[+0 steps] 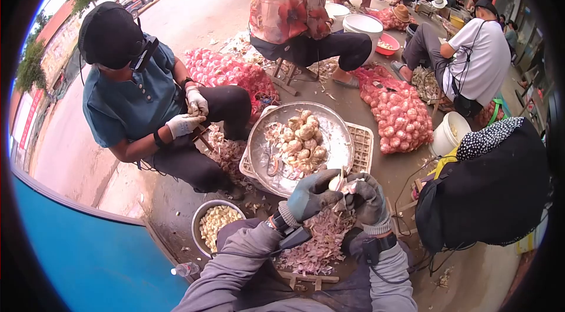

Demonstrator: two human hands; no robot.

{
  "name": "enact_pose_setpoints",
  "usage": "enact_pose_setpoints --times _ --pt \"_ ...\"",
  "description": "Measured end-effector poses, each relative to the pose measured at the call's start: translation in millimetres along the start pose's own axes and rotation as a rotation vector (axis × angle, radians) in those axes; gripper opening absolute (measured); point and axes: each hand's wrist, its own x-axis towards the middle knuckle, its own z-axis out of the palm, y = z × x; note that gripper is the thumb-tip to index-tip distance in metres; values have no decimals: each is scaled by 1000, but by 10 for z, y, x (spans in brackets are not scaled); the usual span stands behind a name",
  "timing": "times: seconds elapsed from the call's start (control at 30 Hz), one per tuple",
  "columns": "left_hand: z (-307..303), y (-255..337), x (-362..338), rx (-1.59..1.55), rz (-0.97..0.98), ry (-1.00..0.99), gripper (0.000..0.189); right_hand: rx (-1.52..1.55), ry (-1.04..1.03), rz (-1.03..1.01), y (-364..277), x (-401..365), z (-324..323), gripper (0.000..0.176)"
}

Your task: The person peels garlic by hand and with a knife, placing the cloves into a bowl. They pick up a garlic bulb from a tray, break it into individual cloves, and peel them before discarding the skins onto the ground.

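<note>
My left hand (313,195), in a grey-blue work glove, is closed on a whitish garlic bulb (336,183) above the near rim of a round metal pan (340,113). Right beside it, my gloved right hand (369,201) has its fingers bent in around the same garlic; the fingertips partly hide it. Whole garlic bulbs (306,131) are heaped in the pan among loose skins. A small tool with curved handles (272,166) lies at the pan's left side. Below my hands, pinkish garlic skins (323,238) cover the ground between my legs.
The pan rests on a plastic crate (360,146). Left of my knee stands a bowl of peeled cloves (216,225). A person in gloves (132,94) sits at the left. Red net bags of garlic (400,115), a white bucket (450,134) and several seated people are beyond.
</note>
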Motion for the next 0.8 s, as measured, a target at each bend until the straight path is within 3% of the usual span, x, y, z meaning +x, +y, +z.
enact_pose_setpoints --times 0.27,0.5,0.6,0.8 --pt "-84 16 35 -103 -71 82 56 225 -42 -11 36 55 -53 36" --pt "-12 -80 58 396 139 87 57 -199 97 12 -30 52 137 39" --pt "-21 -149 49 540 123 91 57 -305 95 37 79 125 141 38" --pt "-15 -262 100 506 195 92 58 -227 155 -14 173 116 -2 35"
